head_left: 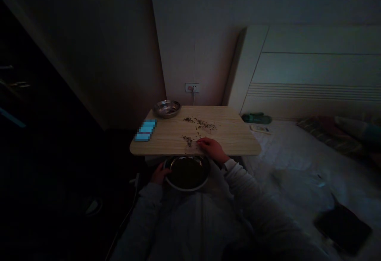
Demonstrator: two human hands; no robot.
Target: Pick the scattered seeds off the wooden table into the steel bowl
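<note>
My left hand (160,173) grips the left rim of a round metal basin (187,190), held below the table's front edge. Dark contents fill its middle, too dim to name. Over the table's front part is my right hand (212,149), its fingers closed together and pointing left. A pale, see-through patch shows by its fingertips; I cannot tell whether it is a thin sheet in the fingers. Small dark grains (188,140) lie just beyond and left of that hand. More of these scattered grains (205,124) spread across the middle of the wooden table (238,140).
A second metal bowl (167,109) stands at the table's back left, with a phone (146,130) in front. To the right is a bed (276,150) with a green bottle (256,118), another phone (260,129) and a dark flat object (343,229). A wall socket (192,87) sits behind.
</note>
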